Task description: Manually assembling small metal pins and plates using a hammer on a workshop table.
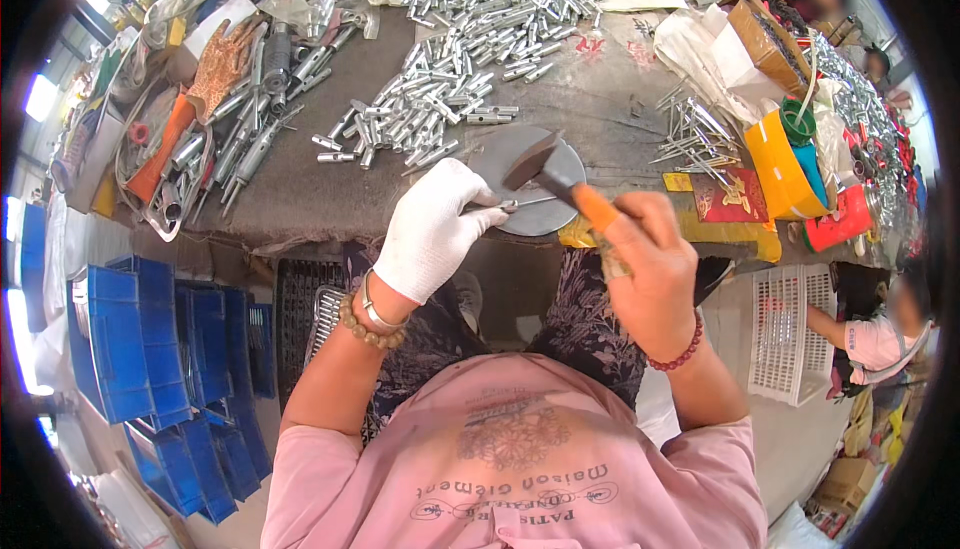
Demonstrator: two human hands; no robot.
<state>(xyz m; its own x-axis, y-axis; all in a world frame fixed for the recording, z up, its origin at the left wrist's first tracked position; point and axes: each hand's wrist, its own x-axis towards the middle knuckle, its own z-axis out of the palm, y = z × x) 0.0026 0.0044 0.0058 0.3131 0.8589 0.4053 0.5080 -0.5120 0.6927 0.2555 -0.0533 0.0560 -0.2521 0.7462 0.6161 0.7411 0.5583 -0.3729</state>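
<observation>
My left hand (435, 224), in a white glove, pinches a thin metal pin (537, 201) by one end. The pin lies over a round grey metal plate (552, 221) at the table's near edge. Bare and closed, my right hand (655, 254) grips a hammer (532, 161) by its orange-and-dark handle. The dark hammer head hangs over the plate, close to my left fingertips, and hides part of it. Just beyond the plate lies a spread of shiny metal tubes (420, 114). What the left fingertips cover is too small to make out.
Thin metal pins (700, 134) lie in a heap at right, near a yellow box (785, 164) and a red container (838, 219). Tools and an orange glove (222, 64) crowd the left. Blue bins (130, 344) and a white basket (775, 339) flank me. Another person (885, 339) is at far right.
</observation>
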